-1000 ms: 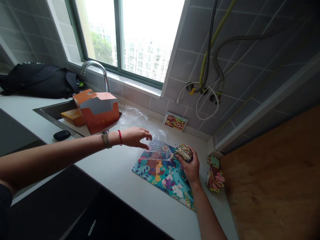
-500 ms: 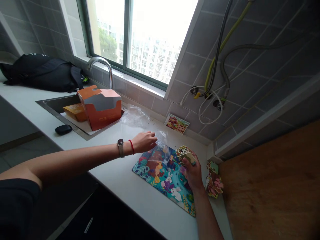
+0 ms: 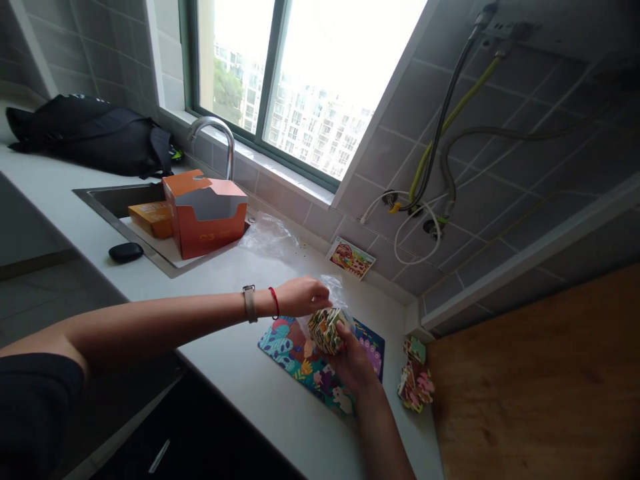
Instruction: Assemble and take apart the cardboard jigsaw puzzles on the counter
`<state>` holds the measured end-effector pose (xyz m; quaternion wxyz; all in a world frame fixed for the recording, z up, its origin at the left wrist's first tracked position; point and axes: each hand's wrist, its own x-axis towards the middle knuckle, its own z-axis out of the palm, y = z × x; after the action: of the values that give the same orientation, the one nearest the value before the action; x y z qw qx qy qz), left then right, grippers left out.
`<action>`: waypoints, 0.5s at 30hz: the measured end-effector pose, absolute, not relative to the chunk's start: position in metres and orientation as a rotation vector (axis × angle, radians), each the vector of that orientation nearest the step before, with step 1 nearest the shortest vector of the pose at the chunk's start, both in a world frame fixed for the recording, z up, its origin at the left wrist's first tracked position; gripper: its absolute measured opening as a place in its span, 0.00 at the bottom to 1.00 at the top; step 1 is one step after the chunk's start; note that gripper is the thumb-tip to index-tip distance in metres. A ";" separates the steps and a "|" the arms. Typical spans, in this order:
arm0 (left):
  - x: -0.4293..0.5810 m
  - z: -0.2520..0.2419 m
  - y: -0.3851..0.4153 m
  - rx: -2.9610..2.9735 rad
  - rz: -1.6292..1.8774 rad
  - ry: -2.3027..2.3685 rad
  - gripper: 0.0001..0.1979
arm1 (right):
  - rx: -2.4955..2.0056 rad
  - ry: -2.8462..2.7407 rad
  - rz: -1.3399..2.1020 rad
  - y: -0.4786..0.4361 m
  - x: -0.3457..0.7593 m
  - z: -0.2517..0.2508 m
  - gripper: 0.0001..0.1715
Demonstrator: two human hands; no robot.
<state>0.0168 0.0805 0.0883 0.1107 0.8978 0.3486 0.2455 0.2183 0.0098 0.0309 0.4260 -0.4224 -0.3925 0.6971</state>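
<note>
My right hand is wrapped round a stack of thick, colourful puzzle pieces, held over a picture board with rabbits and plants on a teal ground. Just above the stack, my left hand is closed with its fingers pinched at a clear plastic bag. The bag hangs behind and beside the stack, partly hidden by it and by my hands. The fingertips of my left hand are hard to see. On its wrist are a watch and a red band.
More puzzle pieces lie in a pile against the wooden panel on the right. A picture card leans on the wall. Another clear wrapper lies near an orange box at the sink. A black mouse-like object sits near the counter's edge.
My right hand has moved left with the stack, up to the bag and my left hand. The left hand has shifted slightly right and down. The view has tilted a little.
</note>
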 end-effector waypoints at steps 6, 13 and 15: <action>0.024 0.081 0.069 2.858 0.870 1.097 0.13 | -1.047 -0.781 1.603 0.020 0.220 0.034 0.21; 0.037 0.087 0.033 3.004 1.055 0.994 0.06 | -1.105 -1.075 1.102 0.024 0.204 0.027 0.25; 0.040 0.092 0.020 2.931 1.181 1.035 0.06 | -1.094 -1.279 0.853 0.025 0.201 0.028 0.30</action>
<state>0.0399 0.0204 0.0916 -0.0918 0.8777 0.3099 0.3537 0.2014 0.0248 0.0279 0.5870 -0.4692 -0.5489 0.3660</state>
